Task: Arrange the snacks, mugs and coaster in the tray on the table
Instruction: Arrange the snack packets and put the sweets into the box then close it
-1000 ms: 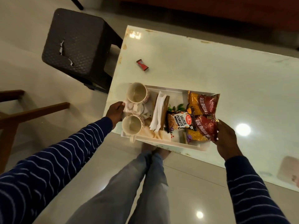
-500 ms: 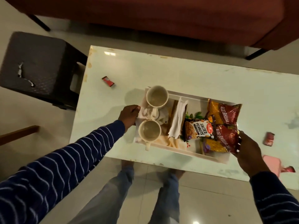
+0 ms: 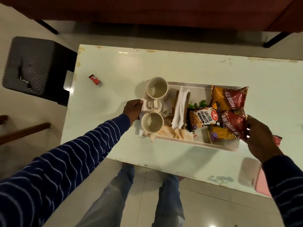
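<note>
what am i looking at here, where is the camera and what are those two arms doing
No machine here: a person wears a camera on the head, looking down, so you see their own striped sleeves and legs. A white tray sits on a pale table. The left hand grips the tray's left end; the right hand holds its right end, by the snack packets. Inside are two empty mugs, a holder of white napkins, a salted peanuts packet and two red-and-yellow snack packets. A small red wrapper lies apart on the table.
</note>
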The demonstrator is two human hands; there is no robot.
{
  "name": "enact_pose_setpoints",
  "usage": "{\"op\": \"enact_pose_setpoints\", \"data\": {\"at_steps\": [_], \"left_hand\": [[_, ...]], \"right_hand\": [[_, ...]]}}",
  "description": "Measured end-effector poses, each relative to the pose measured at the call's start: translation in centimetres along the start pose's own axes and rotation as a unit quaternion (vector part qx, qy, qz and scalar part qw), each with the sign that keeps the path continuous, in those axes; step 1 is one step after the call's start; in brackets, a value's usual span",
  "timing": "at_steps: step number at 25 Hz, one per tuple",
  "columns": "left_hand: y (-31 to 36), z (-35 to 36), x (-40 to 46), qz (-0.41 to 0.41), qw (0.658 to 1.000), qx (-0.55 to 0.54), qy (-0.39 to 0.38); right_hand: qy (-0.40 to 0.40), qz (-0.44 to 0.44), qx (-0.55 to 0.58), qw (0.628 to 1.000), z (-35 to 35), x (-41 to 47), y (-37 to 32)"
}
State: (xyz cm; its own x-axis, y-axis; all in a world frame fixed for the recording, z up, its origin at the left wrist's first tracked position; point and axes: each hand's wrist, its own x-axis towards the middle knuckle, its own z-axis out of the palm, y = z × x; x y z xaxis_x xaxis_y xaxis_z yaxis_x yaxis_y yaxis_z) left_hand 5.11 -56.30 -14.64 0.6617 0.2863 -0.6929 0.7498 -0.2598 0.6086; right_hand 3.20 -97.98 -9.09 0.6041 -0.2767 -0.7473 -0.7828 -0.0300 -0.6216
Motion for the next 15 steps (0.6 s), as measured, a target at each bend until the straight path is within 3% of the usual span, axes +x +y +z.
{"op": "enact_pose_setpoints", "data": {"at_steps": [3, 8, 15], "left_hand": [[0.0, 0.6, 0.4, -0.013, 0.999, -0.008, 0.029], [0.2, 0.5, 1.4, -0.007, 0.997, 0.010, 0.070], [-0.1, 0.3, 1.7, 0.003, 0.998, 0.014, 0.066]], "right_hand": [[-0.015, 0.015, 0.034, 0.999, -0.1, 0.9, -0.5], [-0.058, -0.011, -0.006, 0.998, 0.7, 0.6, -0.8], [-0.015, 0.020, 0.010, 1.000, 1.7, 0.6, -1.1]]}}
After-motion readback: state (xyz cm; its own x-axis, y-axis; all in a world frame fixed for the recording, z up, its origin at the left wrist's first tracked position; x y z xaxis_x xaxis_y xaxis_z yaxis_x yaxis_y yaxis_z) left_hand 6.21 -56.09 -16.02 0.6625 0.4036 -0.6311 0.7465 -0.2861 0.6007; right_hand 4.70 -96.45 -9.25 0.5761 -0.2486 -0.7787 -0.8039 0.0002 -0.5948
